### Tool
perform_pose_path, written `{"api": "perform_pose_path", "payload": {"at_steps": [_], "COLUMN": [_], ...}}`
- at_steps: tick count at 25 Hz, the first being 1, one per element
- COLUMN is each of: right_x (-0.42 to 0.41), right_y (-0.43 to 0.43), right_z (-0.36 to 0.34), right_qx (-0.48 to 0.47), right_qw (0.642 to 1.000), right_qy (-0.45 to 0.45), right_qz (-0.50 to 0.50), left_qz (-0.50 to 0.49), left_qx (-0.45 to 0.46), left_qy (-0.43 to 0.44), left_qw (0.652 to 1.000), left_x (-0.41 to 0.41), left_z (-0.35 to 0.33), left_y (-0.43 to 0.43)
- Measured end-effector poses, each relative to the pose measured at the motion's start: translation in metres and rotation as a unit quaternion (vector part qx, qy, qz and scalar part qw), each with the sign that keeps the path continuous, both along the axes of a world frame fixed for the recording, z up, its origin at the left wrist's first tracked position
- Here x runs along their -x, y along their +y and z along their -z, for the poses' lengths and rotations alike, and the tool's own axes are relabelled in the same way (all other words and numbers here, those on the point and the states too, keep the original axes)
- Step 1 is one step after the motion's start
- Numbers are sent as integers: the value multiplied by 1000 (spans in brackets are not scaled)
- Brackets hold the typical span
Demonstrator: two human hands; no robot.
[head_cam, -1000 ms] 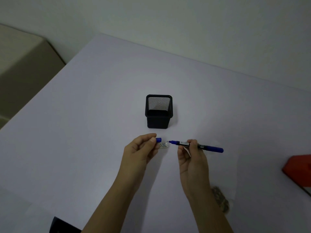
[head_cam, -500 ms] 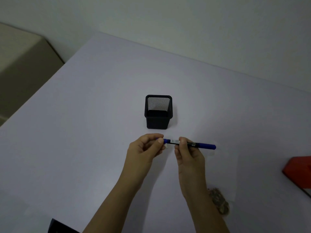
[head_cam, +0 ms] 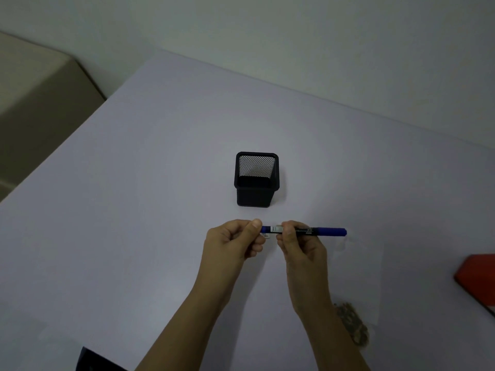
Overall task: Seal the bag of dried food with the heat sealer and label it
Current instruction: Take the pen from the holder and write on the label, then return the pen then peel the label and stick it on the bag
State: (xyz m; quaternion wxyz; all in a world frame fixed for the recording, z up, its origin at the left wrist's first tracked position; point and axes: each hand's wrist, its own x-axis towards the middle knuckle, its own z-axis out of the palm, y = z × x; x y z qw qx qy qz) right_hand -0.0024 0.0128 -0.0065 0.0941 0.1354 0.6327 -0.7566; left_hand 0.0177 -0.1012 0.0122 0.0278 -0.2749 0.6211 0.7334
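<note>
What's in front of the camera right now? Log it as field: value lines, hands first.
left hand: pinches the capped end of the pen
right hand: grips the pen's barrel
pen: blue, level, held above the table
pen holder: black mesh, upright, beyond the hands
bag: clear, flat on the table by the right forearm, dried food at its near end
red object: right edge, cut off by the frame

The left hand (head_cam: 230, 243) and right hand (head_cam: 304, 246) pinch a blue marker (head_cam: 322, 231) level over the table's (head_cam: 134, 210) middle, near a black mesh cup (head_cam: 256, 195).
</note>
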Motion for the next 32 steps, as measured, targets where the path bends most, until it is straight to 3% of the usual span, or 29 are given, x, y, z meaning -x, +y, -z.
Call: {"api": "perform_pose_path", "payload": {"at_steps": [3,6,8,11,14,19,25,29,32], "right_x": [8,25,41,76,109,121,134,137,128], "right_y": [1,4,9,13,-2,-24,-26,-24,-14], "right_z": [-6,-16,-25,-37,-42,-14,8,10,9], "right_qx": [-11,40,34,-74,-218,-333,-439,-446,-364], "right_qw": [998,999,997,985,943,874,808,819,885], "right_qy": [30,28,61,153,251,286,364,313,261], "right_qz": [-45,-5,23,41,-28,-209,-152,-178,-132], "left_qz": [-37,-61,-55,-73,-44,35,35,38,-24], "left_qx": [-73,-73,-10,183,304,405,424,408,337], "left_qy": [-7,-2,29,49,16,51,59,61,90], "left_qw": [997,995,998,979,951,912,903,910,937], "left_x": [-2,0,4,22,52,76,76,76,70], "left_z": [4,2,-3,-6,0,21,26,26,24], "left_y": [0,1,-3,-16,-24,-21,-20,-21,-21]}}
